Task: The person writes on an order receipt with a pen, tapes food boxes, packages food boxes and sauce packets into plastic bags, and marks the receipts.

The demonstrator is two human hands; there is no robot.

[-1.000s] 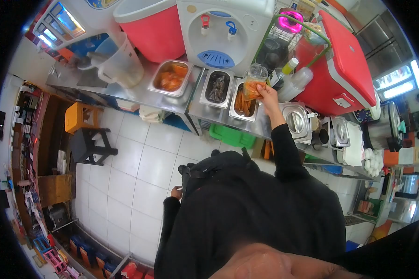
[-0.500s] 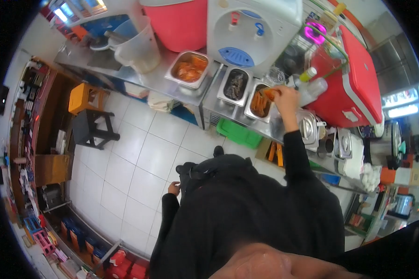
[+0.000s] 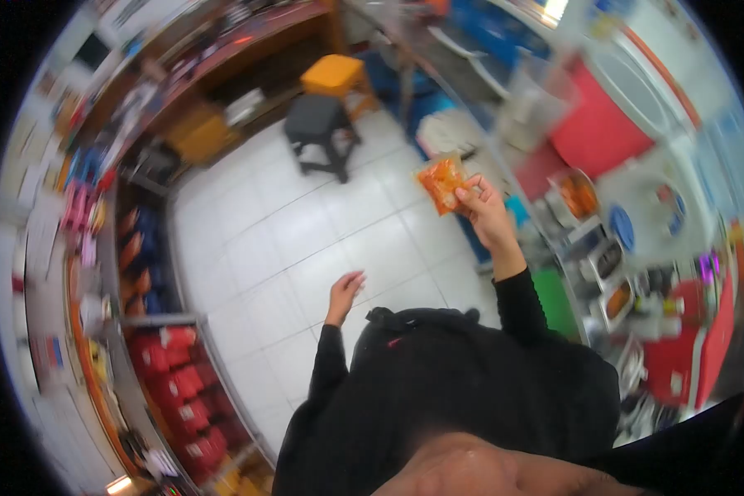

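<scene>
My right hand [image 3: 486, 213] pinches a small clear packet with orange contents [image 3: 442, 183] by its edge, held up over the tiled floor beside the counter. Lower and to the left, my left hand [image 3: 345, 296] hangs in front of my body over the floor, fingers slightly curled and apart, with nothing in it. On the counter to the right sit a steel tray of orange food [image 3: 577, 195], a steel tray with dark contents [image 3: 606, 259] and another steel tray with orange-brown contents [image 3: 616, 302], all blurred.
A black stool [image 3: 318, 128] and a yellow stool [image 3: 336, 76] stand on the floor ahead. The red cooler [image 3: 678, 355] and the white water dispenser [image 3: 665, 186] are at the right. A shelf with red packages [image 3: 186, 384] lies at the left, and a green bin [image 3: 554, 302] under the counter.
The view has turned left. My right hand has come away from the tray with the orange packet and is now over the floor. My left hand has risen in front of me.
</scene>
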